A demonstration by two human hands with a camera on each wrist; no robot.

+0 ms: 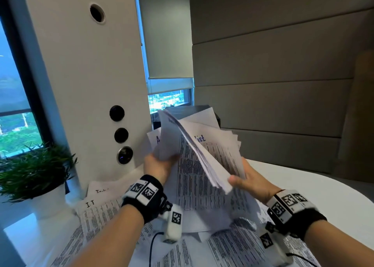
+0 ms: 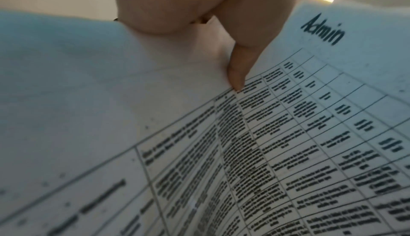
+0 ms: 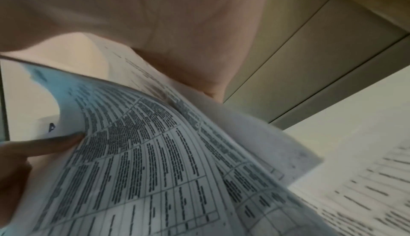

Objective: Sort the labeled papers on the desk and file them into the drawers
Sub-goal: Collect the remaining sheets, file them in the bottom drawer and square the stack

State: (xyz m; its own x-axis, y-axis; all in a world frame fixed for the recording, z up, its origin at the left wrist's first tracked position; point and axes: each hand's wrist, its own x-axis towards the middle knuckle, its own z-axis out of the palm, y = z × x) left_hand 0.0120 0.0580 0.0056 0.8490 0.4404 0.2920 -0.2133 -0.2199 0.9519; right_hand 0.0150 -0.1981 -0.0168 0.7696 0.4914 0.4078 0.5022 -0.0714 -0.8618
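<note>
Held up above the desk (image 1: 334, 195): a stack of papers (image 1: 202, 155), long axis tilted away and upward, "Admin" heading at the far end. Left hand (image 1: 159, 165) pinching one sheet, right hand (image 1: 249, 181) clamped on the fanned stack's right edge.

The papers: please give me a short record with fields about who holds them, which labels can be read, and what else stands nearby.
held stack: sheaf of printed papers, lifted above the desk, sheets fanned apart
left hand: grips the stack's left edge
right hand: grips the stack's lower right corner
readable label: "Admin" on a held sheet
desk papers: loose sheets spread on the white desk, one marked "I.T"
nearby: potted plant at the left
drawers: a dark box behind the stack, mostly hidden
</note>
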